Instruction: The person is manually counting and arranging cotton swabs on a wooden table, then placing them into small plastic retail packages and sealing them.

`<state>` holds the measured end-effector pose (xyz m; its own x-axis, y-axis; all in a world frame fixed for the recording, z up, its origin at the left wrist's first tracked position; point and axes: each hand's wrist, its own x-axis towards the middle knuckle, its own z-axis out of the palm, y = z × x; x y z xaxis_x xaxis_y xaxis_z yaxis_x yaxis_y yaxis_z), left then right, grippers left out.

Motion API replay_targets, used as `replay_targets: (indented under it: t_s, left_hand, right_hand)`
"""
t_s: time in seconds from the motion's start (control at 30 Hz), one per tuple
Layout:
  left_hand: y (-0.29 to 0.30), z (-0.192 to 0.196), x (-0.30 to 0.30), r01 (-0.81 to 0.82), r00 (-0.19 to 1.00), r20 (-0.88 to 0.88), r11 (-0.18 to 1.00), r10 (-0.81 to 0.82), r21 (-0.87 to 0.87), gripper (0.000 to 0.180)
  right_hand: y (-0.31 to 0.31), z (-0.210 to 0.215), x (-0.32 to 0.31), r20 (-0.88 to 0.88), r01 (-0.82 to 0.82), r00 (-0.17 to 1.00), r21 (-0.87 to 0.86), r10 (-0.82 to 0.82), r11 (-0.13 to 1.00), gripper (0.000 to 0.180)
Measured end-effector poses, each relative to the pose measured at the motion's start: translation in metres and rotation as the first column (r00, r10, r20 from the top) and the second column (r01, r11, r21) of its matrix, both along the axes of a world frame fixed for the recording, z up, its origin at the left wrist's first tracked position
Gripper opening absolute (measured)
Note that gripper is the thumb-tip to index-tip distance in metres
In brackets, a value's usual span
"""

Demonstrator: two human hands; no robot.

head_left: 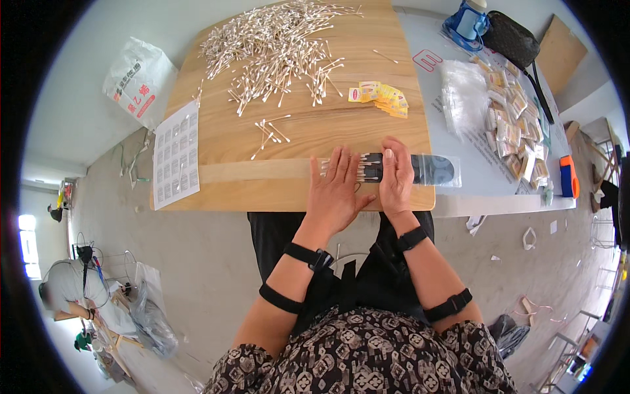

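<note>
Single head-worn fisheye view, facing steeply down, close over wooden table point(216, 141), edges bent at rim

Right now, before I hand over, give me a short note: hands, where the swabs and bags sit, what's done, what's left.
Left hand: flat on a bunch of cotton swabs at the table's near edge.
Right hand: pressing the clear bag the swabs are partly inside.
Done: filled packs lie on the grey table at right.
Left: the big loose swab pile at the far side, a few strays mid-table, yellow labels unused.
</note>
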<state>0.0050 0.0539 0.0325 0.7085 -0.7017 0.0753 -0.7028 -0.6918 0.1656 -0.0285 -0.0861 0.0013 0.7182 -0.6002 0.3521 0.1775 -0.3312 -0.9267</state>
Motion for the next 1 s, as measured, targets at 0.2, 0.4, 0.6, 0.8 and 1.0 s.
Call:
replay_targets:
  t_s: [0.2, 0.4, 0.6, 0.8, 1.0]
  left_hand:
    - [0.006, -0.012, 0.014, -0.095, 0.995, -0.016, 0.989, 0.094, -0.11, 0.071]
    - [0.008, -0.016, 0.03, -0.466, 0.884, -0.415, 0.424, 0.213, -0.776, 0.06]
    - [-0.025, -0.023, 0.025, -0.541, 0.83, -0.556, 0.295, 0.038, -0.787, 0.06]
    - [-0.023, -0.041, 0.035, -0.458, 0.851, -0.509, 0.29, -0.128, -0.84, 0.057]
    - [-0.011, -0.004, 0.031, 0.067, 0.986, -0.119, 0.926, -0.119, -0.372, 0.071]
  right_hand:
    - [0.002, 0.006, 0.002, -0.003, -0.039, 0.999, 0.177, 0.04, 0.983, 0.032]
    - [0.006, -0.004, 0.011, 0.083, -0.024, 0.996, 0.463, -0.017, 0.886, 0.046]
    - [0.018, 0.003, 0.022, 0.03, -0.019, 1.0, 0.484, 0.005, 0.875, 0.048]
    - [0.008, 0.007, 0.014, 0.091, -0.099, 0.994, 0.637, 0.052, 0.764, 0.05]
    - [-0.019, 0.007, 0.002, 0.144, -0.166, 0.985, 0.658, 0.094, 0.734, 0.052]
